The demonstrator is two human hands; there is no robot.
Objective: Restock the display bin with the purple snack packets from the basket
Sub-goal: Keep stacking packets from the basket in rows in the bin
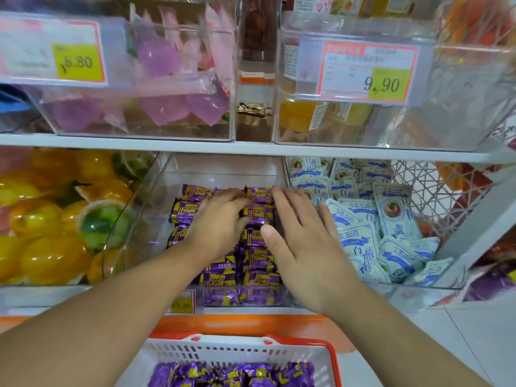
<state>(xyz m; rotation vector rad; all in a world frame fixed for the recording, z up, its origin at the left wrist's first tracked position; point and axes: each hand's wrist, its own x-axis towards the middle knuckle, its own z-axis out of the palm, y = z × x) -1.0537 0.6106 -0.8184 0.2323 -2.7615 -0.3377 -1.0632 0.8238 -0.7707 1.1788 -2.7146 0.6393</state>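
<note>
A clear display bin (156,191) on the lower shelf holds several purple snack packets (258,259) in rows. My left hand (220,222) lies on the packets in the bin's middle, fingers bent down onto them; whether it pinches one I cannot tell. To the right, my right hand (301,241) reaches in with straight, spread fingers, resting along the right side of the packet rows. Below, a white basket with an orange rim (332,356) holds more purple packets (231,374).
Left of the bin is a bin of yellow and green jelly cups (55,219). On the right, a bin of white-and-blue packets (377,227). Upper shelf bins carry price tags 6.80 (79,62) and 9.90 (382,85). An orange shelf edge (251,322) runs below.
</note>
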